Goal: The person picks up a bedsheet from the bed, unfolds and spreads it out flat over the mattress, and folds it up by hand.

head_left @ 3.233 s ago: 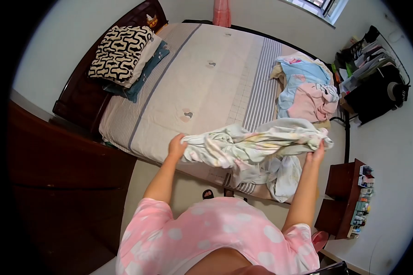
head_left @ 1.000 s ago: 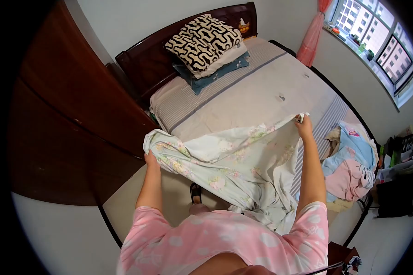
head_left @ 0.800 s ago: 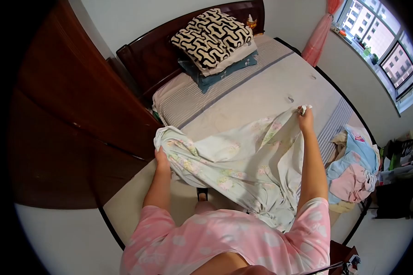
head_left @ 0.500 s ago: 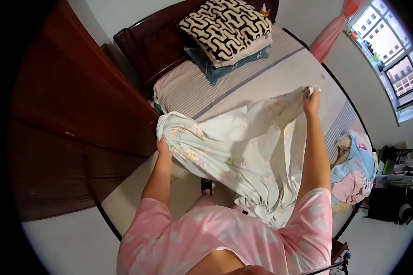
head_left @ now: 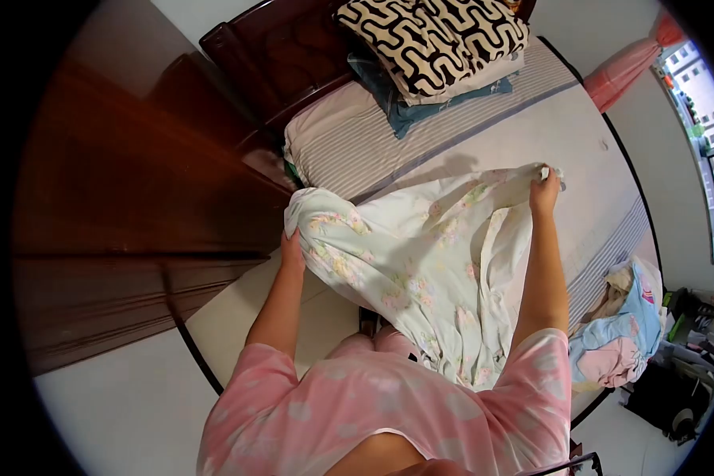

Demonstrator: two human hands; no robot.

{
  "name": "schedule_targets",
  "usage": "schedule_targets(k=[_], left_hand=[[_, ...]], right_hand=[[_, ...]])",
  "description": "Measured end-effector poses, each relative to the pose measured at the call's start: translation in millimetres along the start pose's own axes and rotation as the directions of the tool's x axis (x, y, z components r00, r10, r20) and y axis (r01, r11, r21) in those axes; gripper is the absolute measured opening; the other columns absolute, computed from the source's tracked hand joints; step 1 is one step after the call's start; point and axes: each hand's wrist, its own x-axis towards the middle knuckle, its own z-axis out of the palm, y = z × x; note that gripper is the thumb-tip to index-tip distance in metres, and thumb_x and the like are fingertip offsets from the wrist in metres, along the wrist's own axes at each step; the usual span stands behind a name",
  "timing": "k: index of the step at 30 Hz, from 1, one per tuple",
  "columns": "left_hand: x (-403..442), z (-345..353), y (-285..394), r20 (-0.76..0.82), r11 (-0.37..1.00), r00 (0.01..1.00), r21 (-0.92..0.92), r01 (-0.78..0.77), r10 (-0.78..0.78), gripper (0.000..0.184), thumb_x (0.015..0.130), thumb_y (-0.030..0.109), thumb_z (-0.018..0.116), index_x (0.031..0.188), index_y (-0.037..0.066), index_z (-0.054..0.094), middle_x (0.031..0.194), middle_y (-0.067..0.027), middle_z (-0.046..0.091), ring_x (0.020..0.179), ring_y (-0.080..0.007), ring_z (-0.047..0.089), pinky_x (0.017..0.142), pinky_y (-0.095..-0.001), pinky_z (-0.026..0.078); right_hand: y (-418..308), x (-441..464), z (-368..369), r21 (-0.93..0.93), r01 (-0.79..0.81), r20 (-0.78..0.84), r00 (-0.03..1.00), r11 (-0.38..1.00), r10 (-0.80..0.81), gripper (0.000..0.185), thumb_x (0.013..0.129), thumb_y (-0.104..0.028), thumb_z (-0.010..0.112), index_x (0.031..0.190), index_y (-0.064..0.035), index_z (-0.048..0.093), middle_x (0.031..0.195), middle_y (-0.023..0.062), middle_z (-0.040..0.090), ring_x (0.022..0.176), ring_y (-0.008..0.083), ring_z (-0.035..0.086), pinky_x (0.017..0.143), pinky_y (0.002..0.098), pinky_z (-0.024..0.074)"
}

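A pale floral cloth (head_left: 412, 246) hangs stretched between my two hands, its lower part bunched in folds in front of my body. My left hand (head_left: 292, 247) is closed on its left edge, where the cloth drapes over and hides part of the fingers. Further out, above the bed, my right hand (head_left: 543, 192) grips the upper right corner, and a small tuft sticks out of the fist. Beneath and beyond the cloth lies the bed's light mattress cover (head_left: 523, 135) with grey stripes.
Folded black-and-cream bedding (head_left: 436, 44) rests on a blue pillow (head_left: 404, 115) by the dark headboard (head_left: 293, 59). A brown wardrobe (head_left: 135, 190) stands at the left. Blue and pink clothes (head_left: 615, 345) are piled at the bed's right end, near a rack with a black bag (head_left: 666, 397).
The view has turned and shifted toward the headboard end. The cloth, earlier bunched lengthwise over the bed, is now spread wider and hangs down between my hands, which both still hold it.
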Motion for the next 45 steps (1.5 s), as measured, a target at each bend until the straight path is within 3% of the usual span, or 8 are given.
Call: schedule_targets(k=[7, 10, 14, 17, 20, 23, 34, 45], left_hand=[[31, -43, -59, 0.021, 0.944, 0.99, 0.303, 0.128, -0.14, 0.034, 0.081, 0.005, 0.054, 0.115, 0.002, 0.051, 0.109, -0.0096, 0.057, 0.098, -0.0214, 0.055, 0.084, -0.0315, 0.043], [27, -66, -79, -0.097, 0.926, 0.982, 0.33, 0.184, -0.161, 0.036, 0.079, 0.003, 0.055, 0.115, 0.001, 0.051, 0.108, -0.0108, 0.057, 0.096, -0.0228, 0.056, 0.083, -0.0324, 0.045], [30, -81, -86, -0.165, 0.871, 0.971, 0.434, 0.231, -0.176, 0.037, 0.079, 0.003, 0.056, 0.115, 0.002, 0.05, 0.108, -0.0111, 0.057, 0.097, -0.0223, 0.056, 0.081, -0.0324, 0.046], [35, -90, -89, -0.135, 0.839, 0.976, 0.5, 0.216, -0.171, 0.033, 0.081, 0.008, 0.055, 0.114, 0.002, 0.052, 0.105, -0.0088, 0.058, 0.093, -0.0191, 0.055, 0.079, -0.0291, 0.044], [46, -104, -99, -0.095, 0.822, 0.981, 0.536, 0.192, -0.168, 0.031, 0.082, 0.01, 0.055, 0.113, 0.002, 0.053, 0.104, -0.0079, 0.058, 0.092, -0.0176, 0.054, 0.078, -0.0275, 0.042], [47, -102, -100, -0.089, 0.804, 0.981, 0.562, 0.192, -0.172, 0.032, 0.082, 0.01, 0.054, 0.113, 0.002, 0.053, 0.105, -0.0084, 0.058, 0.093, -0.0178, 0.054, 0.079, -0.0278, 0.042], [42, -112, -102, -0.027, 0.747, 0.987, 0.65, 0.138, -0.158, 0.04, 0.083, 0.013, 0.052, 0.121, 0.002, 0.047, 0.115, -0.0085, 0.054, 0.101, -0.0199, 0.053, 0.084, -0.0299, 0.042], [-2, -81, -83, -0.117, 0.682, 0.932, 0.651, 0.333, -0.344, 0.042, 0.085, 0.029, 0.052, 0.124, 0.019, 0.041, 0.11, -0.004, 0.054, 0.094, -0.0206, 0.054, 0.069, -0.0387, 0.046]], right_hand=[[142, -110, 51, -0.381, -0.176, 0.258, 0.923, 0.908, 0.287, 0.029, 0.082, -0.011, 0.044, 0.111, -0.0067, 0.051, 0.101, 0.0207, 0.053, 0.091, 0.0383, 0.054, 0.076, 0.0444, 0.0444], [184, -175, 41, -0.481, -0.41, 0.398, 0.685, 0.775, 0.609, 0.029, 0.083, -0.021, 0.044, 0.111, -0.0213, 0.054, 0.108, 0.0208, 0.052, 0.094, 0.0382, 0.055, 0.079, 0.0448, 0.0453], [200, -227, 23, -0.548, -0.476, 0.384, 0.587, 0.688, 0.713, 0.029, 0.086, -0.028, 0.039, 0.11, -0.0223, 0.055, 0.109, 0.0208, 0.052, 0.1, 0.0365, 0.052, 0.082, 0.0436, 0.0433], [190, -244, 16, -0.54, -0.425, 0.391, 0.638, 0.726, 0.664, 0.03, 0.086, -0.029, 0.04, 0.111, -0.0232, 0.055, 0.107, 0.0189, 0.054, 0.1, 0.0353, 0.054, 0.083, 0.0431, 0.0435], [219, -272, 36, -0.633, -0.517, 0.363, 0.458, 0.575, 0.811, 0.027, 0.083, -0.021, 0.051, 0.108, -0.0162, 0.058, 0.096, 0.0193, 0.06, 0.091, 0.0339, 0.058, 0.078, 0.0419, 0.0453], [194, -286, 24, -0.636, -0.265, 0.549, 0.505, 0.725, 0.666, 0.029, 0.081, -0.018, 0.052, 0.11, -0.0177, 0.057, 0.097, 0.0191, 0.059, 0.091, 0.034, 0.058, 0.079, 0.0406, 0.0456], [186, -326, -3, -0.329, -0.417, 0.423, 0.737, 0.847, 0.527, 0.028, 0.08, -0.014, 0.051, 0.107, -0.0118, 0.055, 0.091, 0.0231, 0.056, 0.087, 0.039, 0.055, 0.074, 0.0457, 0.0447], [185, -400, -51, -0.401, -0.436, 0.36, 0.734, 0.806, 0.576, 0.024, 0.076, -0.014, 0.057, 0.097, -0.0024, 0.059, 0.089, 0.0227, 0.058, 0.086, 0.0388, 0.055, 0.074, 0.0445, 0.0448]])
